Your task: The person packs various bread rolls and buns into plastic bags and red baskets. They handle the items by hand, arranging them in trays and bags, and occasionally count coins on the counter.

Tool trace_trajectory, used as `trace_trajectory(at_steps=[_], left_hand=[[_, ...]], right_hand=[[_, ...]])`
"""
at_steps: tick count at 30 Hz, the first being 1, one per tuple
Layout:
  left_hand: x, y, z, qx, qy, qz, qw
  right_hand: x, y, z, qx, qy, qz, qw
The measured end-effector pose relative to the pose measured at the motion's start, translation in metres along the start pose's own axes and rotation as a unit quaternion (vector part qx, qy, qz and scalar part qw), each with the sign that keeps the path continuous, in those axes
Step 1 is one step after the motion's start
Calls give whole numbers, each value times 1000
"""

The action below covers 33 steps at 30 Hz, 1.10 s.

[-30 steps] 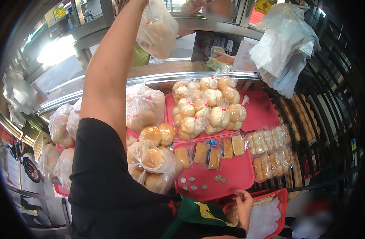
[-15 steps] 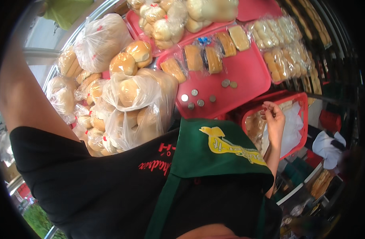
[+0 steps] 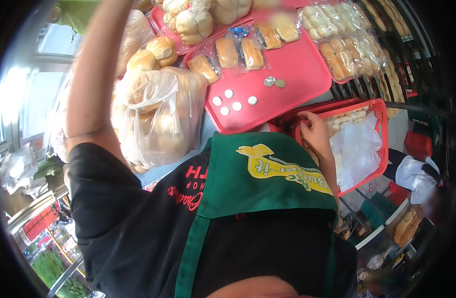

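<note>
My right hand is at the left rim of a red plastic basket, with its fingers curled inward. What they hold, if anything, is hidden. Bread rolls and a white plastic sheet lie in the basket. My left arm stretches up past the bagged bread, and its hand is beyond the top edge of the view. Between my arms, a red tray carries several loose coins. Small wrapped loaves line its far side, beside a blue wrapped item.
A big clear bag of buns stands left of the tray, with loose glossy buns behind it. Packs of rolls sit at the right, near dark rack bars. Someone in green is at the far left.
My left arm has swung from the left edge towards the middle, in front of the bagged bread. My right hand has moved left to the basket's rim, its fingers more curled. The view has shifted.
</note>
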<state>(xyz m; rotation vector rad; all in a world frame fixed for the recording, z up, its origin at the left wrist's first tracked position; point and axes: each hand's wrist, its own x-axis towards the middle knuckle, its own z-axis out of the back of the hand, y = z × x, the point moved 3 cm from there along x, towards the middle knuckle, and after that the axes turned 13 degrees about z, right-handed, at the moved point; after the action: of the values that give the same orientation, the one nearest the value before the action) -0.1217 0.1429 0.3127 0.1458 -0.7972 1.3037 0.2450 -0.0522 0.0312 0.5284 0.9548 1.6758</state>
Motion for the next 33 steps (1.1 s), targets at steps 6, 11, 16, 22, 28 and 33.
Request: trace_trajectory(at_steps=[6,11,16,22,28,33], left_hand=[[-136,-68,-135,-88,264,-14,960],[-242,-96,-239,-93,370,-7,924],[-297,-110,-289,57,263,-8,963],[-314,-124,-281,110,233,-19,966],[-363,-150,-234,-8,155,33,987],[-418,-147,-204,27,198,46,979]], right_hand=[[-35,-41,2,-44,1,19,999],[-76,-95,15,-59,-47,-19,997],[-124,-133,17,-47,-102,4,994],[-137,-139,-2,-80,-71,-7,994],[-105,-94,-18,-56,-39,194,979],[-77,-62,-24,-15,12,231,973]])
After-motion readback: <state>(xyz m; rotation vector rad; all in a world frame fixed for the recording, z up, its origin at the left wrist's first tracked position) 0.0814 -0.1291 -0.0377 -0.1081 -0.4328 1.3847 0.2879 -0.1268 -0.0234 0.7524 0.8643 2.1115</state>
